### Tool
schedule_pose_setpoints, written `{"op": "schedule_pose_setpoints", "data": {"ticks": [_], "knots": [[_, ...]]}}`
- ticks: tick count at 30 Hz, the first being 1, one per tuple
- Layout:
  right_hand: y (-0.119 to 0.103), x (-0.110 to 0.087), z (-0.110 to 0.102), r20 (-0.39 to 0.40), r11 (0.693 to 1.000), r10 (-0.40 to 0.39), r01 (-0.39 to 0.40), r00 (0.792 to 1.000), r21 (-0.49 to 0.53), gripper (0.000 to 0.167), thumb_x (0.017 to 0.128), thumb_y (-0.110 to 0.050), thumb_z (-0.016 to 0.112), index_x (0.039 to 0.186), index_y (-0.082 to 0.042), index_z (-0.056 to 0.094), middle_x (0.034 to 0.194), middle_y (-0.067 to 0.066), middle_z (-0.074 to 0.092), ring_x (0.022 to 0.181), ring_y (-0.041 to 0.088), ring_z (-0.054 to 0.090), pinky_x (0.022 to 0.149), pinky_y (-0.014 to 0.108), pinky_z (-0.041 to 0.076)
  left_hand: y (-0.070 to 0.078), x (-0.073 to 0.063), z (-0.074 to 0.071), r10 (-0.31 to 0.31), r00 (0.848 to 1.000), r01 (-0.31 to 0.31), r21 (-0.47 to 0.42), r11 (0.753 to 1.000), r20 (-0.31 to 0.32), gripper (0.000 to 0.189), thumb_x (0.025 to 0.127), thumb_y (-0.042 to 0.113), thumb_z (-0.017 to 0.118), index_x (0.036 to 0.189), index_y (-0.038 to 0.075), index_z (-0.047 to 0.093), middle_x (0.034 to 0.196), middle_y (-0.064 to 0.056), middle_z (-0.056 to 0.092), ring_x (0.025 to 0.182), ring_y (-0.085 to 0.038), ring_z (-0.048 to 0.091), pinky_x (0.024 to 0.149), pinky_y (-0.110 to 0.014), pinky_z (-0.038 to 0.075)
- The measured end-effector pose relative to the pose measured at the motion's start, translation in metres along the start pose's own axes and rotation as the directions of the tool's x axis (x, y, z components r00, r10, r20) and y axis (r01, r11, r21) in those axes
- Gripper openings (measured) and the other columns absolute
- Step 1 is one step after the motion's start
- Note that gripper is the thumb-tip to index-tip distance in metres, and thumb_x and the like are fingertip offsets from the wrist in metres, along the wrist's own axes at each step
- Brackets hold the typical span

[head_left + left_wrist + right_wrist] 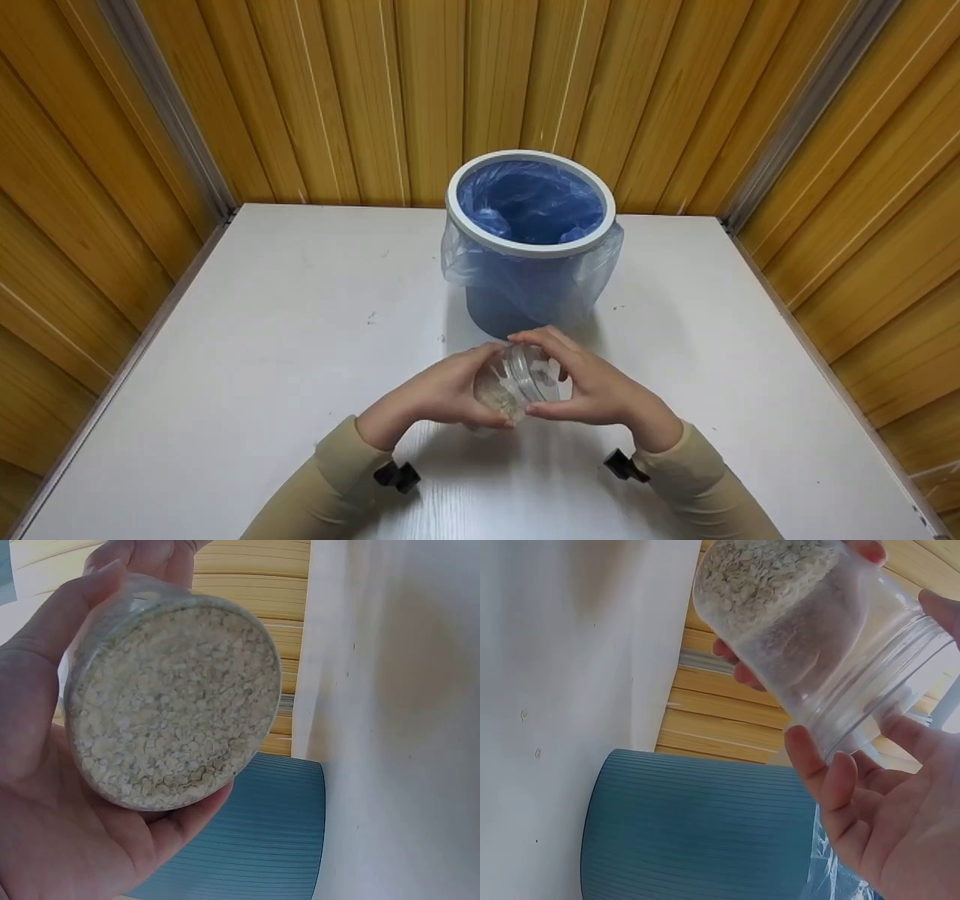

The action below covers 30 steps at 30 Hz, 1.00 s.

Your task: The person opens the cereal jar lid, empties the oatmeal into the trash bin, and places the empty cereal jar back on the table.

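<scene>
A clear jar [512,384] partly filled with pale flakes [176,705] that look like rolled oats is held tilted above the table, in front of the bin. My left hand [442,390] grips its body near the base, thumb and fingers on opposite sides. At the ringed mouth end, my right hand [600,390] holds the jar with thumb and fingertips around the rim. In the right wrist view the flakes lie toward the base of the jar [817,660]; the part near the mouth is see-through. Whether a clear lid covers the mouth, I cannot tell.
A blue bin [510,289] with a white rim ring [456,214] and a translucent blue bag stands just beyond the hands. White table [300,300] surface spreads around it, bearing a few small specks. Wood-patterned walls [427,97] enclose the back and both sides.
</scene>
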State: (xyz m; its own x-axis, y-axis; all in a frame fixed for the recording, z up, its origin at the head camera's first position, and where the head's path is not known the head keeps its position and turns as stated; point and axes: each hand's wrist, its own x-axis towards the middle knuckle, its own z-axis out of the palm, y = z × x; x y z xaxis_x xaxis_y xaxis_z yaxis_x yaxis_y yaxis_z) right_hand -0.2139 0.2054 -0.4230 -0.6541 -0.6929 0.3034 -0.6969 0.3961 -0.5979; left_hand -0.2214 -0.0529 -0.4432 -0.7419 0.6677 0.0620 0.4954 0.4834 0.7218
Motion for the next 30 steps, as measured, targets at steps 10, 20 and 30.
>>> {"op": "schedule_pose_setpoints", "data": {"ticks": [10, 20, 30], "knots": [[0.0020, -0.0001, -0.0025, -0.007, 0.998, -0.058, 0.058, 0.998, 0.020, 0.081, 0.082, -0.034, 0.087, 0.151, -0.017, 0.047, 0.145, -0.001, 0.053, 0.117, 0.023, 0.054, 0.071, 0.032, 0.052, -0.0010, -0.0006, -0.0029, 0.020, 1.000, -0.020, -0.034, 0.999, 0.017, 0.093, 0.073, 0.041, 0.091, 0.149, 0.013, 0.047, 0.132, -0.003, 0.065, 0.112, -0.017, 0.062, 0.096, -0.033, 0.052], [-0.0007, -0.0009, -0.0061, -0.014, 0.997, -0.069, 0.070, 0.997, 0.013, 0.083, 0.079, -0.034, 0.089, 0.150, -0.020, 0.048, 0.145, 0.002, 0.052, 0.122, 0.026, 0.053, 0.075, 0.034, 0.052, -0.0014, -0.0011, -0.0041, 0.006, 1.000, -0.004, -0.078, 0.997, 0.020, 0.092, 0.071, 0.039, 0.092, 0.147, 0.014, 0.048, 0.129, -0.003, 0.066, 0.109, -0.016, 0.062, 0.095, -0.031, 0.051], [0.0005, -0.0031, -0.0095, -0.052, 0.997, -0.080, 0.080, 0.995, -0.007, 0.086, 0.076, -0.026, 0.092, 0.150, -0.021, 0.048, 0.146, 0.004, 0.051, 0.123, 0.019, 0.052, 0.076, 0.031, 0.049, -0.0037, -0.0003, -0.0039, -0.012, 1.000, 0.014, -0.126, 0.992, 0.015, 0.091, 0.073, 0.035, 0.092, 0.149, 0.013, 0.047, 0.136, -0.005, 0.064, 0.117, -0.019, 0.062, 0.101, -0.036, 0.051]]}}
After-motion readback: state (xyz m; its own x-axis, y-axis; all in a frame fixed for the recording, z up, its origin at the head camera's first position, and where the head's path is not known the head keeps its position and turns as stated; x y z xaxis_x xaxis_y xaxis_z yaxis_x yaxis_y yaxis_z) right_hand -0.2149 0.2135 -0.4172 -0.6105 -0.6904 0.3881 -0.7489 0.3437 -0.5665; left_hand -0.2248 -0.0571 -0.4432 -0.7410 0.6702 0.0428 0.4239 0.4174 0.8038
